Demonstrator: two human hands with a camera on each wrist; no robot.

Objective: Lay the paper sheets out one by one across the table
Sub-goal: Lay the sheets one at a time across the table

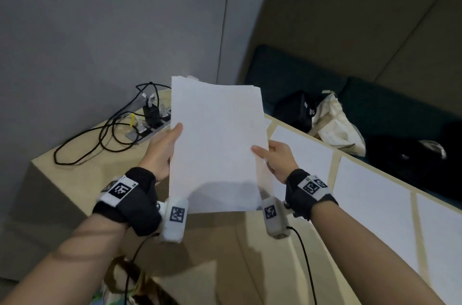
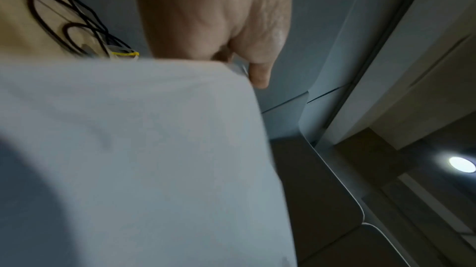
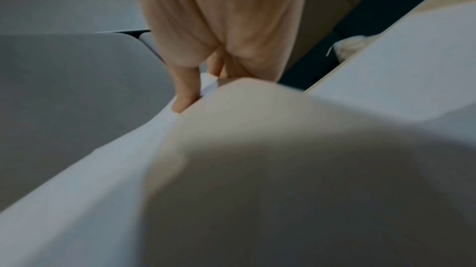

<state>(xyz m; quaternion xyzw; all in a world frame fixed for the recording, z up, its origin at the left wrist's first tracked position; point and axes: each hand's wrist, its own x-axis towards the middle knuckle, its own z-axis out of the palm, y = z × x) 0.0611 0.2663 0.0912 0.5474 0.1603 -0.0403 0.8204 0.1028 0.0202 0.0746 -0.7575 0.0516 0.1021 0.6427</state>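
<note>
both hands hold a stack of paper sheets (image 1: 215,144) up in the air above the near end of the table (image 1: 75,162), its face tilted toward the head camera. the left hand (image 1: 162,152) grips the stack's left edge, thumb pressed on the front and the other fingers hidden behind. the right hand (image 1: 277,157) grips the right edge the same way; in the right wrist view its thumb (image 3: 185,96) lies pressed into the paper's edge, and the top sheet seems to bow away from the rest there, though the blur makes that uncertain. so both sets of fingers are clamped on the paper, none spread free.

along the table's right side laid sheets (image 1: 370,194) already lie flat in a row, side by side with narrow strips of tabletop between them. the part of the table nearest the left hand is bare wood, and at the far corner sits a power strip (image 1: 150,124) with black cables (image 1: 100,139) looping beside it. beyond the table edge a cream bag (image 1: 335,127) rests on a dark seat.

i judge the task is midway: several sheets are down and many remain in the stack. the step in hand looks like separating the next sheet. the next move calls for the right thumb to slide just one sheet off, while the left hand keeps the rest pinched, then to lower it flat onto open wood without covering a neighbour or the cables.
</note>
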